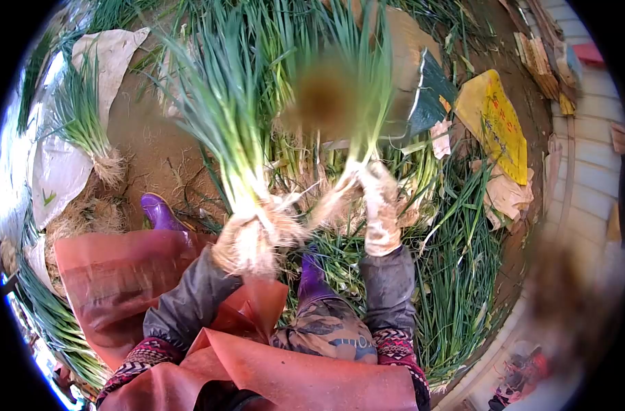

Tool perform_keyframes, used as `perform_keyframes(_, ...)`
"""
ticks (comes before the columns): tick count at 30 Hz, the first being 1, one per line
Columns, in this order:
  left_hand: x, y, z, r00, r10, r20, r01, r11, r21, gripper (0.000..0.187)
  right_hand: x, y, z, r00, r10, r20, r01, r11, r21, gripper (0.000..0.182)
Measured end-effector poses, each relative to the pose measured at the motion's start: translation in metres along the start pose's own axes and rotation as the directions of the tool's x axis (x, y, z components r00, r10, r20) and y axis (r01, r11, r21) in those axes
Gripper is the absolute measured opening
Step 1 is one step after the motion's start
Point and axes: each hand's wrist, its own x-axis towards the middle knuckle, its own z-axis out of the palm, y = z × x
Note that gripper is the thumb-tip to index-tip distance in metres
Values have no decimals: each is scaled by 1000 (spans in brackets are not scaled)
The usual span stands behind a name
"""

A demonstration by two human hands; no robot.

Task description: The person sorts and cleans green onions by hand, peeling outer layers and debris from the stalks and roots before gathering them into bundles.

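Observation:
My left hand (pixel 225 241), gloved and partly hidden behind pale roots, is closed around the root end of a thick bunch of green onions (pixel 240 147). Their long green leaves fan up and away from me. To its right, my right hand (pixel 383 209) in a dirty whitish glove grips a smaller bunch of green onions (pixel 368 130) low on the white stems. The roots of this smaller bunch trail toward the left bunch. A blurred brown spot covers part of the view between the two bunches.
A tied-looking bunch of green onions (pixel 86 123) lies on pale sheeting at the left. Loose green leaves (pixel 460 274) cover the floor at the right, below a yellow sack piece (pixel 494 123). A red apron (pixel 305 359) spreads over my lap, near purple boots (pixel 163 214).

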Motion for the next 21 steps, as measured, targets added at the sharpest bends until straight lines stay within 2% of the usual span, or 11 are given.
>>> perform_keyframes(3,12,-21,1,983,-71,-167,76,997,24,44,-37,-25,48,955,216,203,-277,892,357,16)
perform_keyframes(5,9,-28,13,988,-58,-143,72,993,95,46,-45,-28,55,934,295,202,-320,941,108,17)
perform_keyframes(6,6,-26,14,987,-60,-149,74,993,93,46,-48,-17,57,940,261,221,-300,939,170,19)
perform_keyframes(7,4,-21,15,990,-89,-112,99,991,88,43,-47,17,51,952,-218,212,282,894,-348,17)
perform_keyframes(9,5,-19,14,991,-112,-71,119,989,89,40,-45,36,46,707,-580,405,524,45,-850,17)
perform_keyframes(10,8,-20,9,990,-117,-83,123,990,72,39,-49,4,48,822,-491,288,457,267,-848,19)
perform_keyframes(12,16,-24,-16,979,-156,-132,173,977,122,32,-28,-3,56,605,-786,128,455,209,-866,33)
perform_keyframes(16,24,-44,-4,968,-93,-234,154,954,257,26,53,41,66,847,-397,354,264,-264,-928,34)
perform_keyframes(19,24,-42,-4,961,-116,-252,185,945,271,27,45,11,66,772,-430,467,466,-116,-877,21)
perform_keyframes(20,23,-41,-3,968,-115,-223,179,939,295,27,36,0,64,837,-407,365,521,391,-759,18)
perform_keyframes(21,24,-40,-1,967,-117,-226,182,939,293,27,23,-19,63,900,-326,290,427,793,-435,16)
